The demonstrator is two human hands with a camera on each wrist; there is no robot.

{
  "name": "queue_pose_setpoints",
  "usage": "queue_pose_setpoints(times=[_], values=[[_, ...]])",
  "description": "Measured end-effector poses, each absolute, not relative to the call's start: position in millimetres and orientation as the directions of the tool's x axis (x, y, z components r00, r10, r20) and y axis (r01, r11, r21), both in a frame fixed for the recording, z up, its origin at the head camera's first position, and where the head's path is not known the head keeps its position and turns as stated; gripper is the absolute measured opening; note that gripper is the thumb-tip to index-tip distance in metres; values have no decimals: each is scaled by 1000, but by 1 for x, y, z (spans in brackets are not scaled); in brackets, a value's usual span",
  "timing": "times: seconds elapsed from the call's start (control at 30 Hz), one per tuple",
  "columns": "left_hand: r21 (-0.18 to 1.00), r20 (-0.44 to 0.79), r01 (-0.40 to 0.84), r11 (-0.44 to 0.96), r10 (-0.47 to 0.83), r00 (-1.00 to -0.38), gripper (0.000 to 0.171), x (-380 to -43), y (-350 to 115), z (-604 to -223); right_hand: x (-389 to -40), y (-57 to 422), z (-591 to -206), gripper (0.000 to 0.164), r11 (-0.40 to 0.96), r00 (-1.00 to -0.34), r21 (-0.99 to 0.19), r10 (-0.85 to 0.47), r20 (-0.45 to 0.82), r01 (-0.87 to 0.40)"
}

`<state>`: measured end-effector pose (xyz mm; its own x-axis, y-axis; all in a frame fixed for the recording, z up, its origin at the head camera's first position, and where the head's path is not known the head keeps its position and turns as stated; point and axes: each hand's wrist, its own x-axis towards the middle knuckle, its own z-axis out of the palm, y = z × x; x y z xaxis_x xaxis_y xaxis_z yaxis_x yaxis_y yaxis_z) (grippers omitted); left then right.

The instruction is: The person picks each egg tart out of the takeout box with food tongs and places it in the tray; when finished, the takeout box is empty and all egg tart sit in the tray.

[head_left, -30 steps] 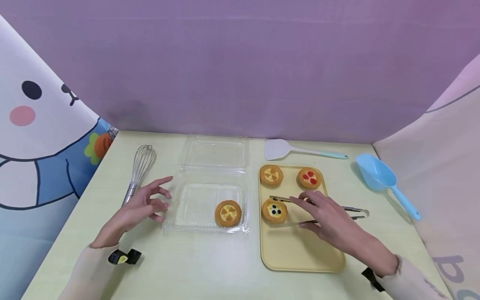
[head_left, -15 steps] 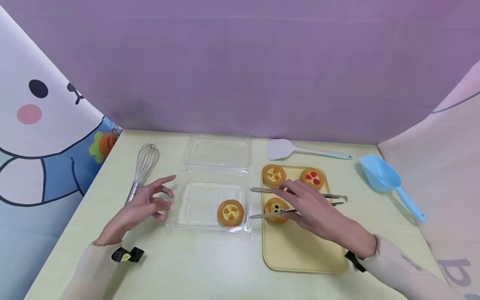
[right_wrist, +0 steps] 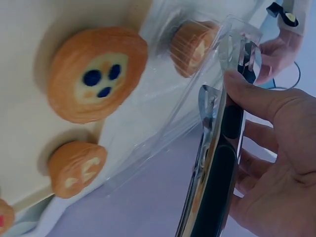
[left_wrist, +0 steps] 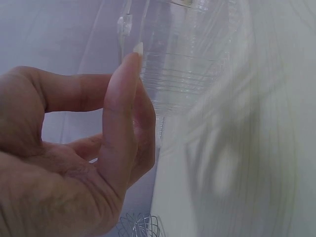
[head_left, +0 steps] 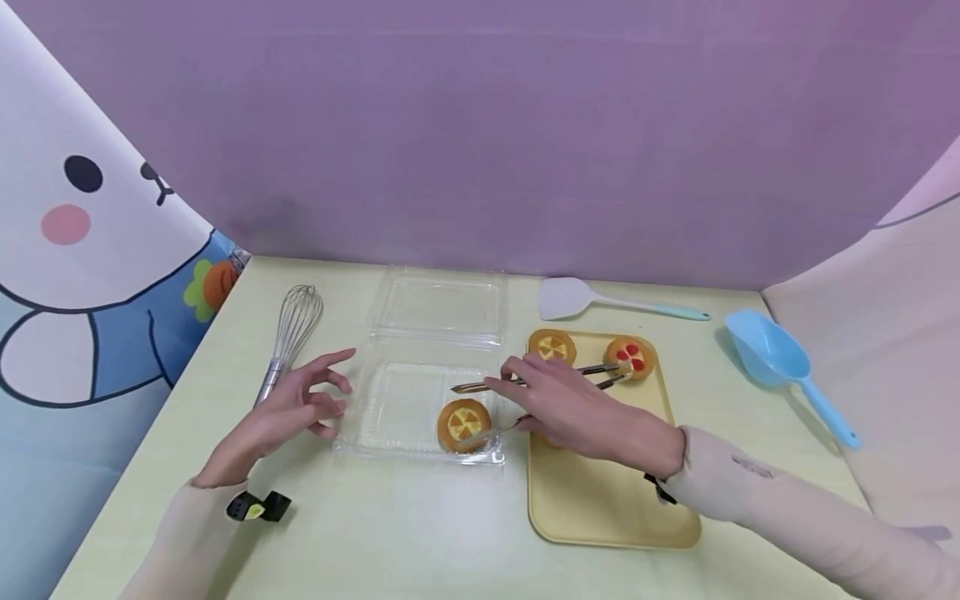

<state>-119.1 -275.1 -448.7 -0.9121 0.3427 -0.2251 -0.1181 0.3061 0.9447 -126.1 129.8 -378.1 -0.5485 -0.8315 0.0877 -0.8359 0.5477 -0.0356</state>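
Observation:
My right hand (head_left: 581, 408) holds metal tongs (right_wrist: 222, 168) with dark grips, fingers and thumb on either arm. The parted tips reach over the right part of an open clear plastic container (head_left: 405, 408), above a tart with wedge-shaped topping (head_left: 463, 421). Whether they touch it I cannot tell. On the tan tray (head_left: 600, 508) lie a tart with blueberry-like dots (right_wrist: 98, 76), mostly hidden under my hand in the head view, another wedge-topped tart (head_left: 552, 345) and a red-topped tart (head_left: 633, 357). Beside the container's left edge, my left hand (head_left: 281, 417) hovers with loosely bent fingers, holding nothing.
A whisk (head_left: 298, 325) lies left of the container, partly behind my left hand. Behind the tray is a white spatula (head_left: 566, 298); a blue scoop (head_left: 768, 350) lies to the right. The container's lid (head_left: 441, 307) is folded back toward the purple curtain (head_left: 480, 150).
My right hand has carried the tongs leftward from around the blueberry-dotted tart to over the container, without that tart. My left hand has stayed in place. The head view has shifted slightly.

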Motion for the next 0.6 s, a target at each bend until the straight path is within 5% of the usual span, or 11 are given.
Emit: queue_pose_setpoints(times=[0.37,0.6], values=[[948,-217,-115,296,340,-915,81,-118,-274,-447,-136,114,-380,59,544,-544,-27,-839,3,-839],[947,-223,-122,296,340,-914,81,-118,-274,-446,-149,110,-382,64,596,-596,-68,-803,-19,-800]])
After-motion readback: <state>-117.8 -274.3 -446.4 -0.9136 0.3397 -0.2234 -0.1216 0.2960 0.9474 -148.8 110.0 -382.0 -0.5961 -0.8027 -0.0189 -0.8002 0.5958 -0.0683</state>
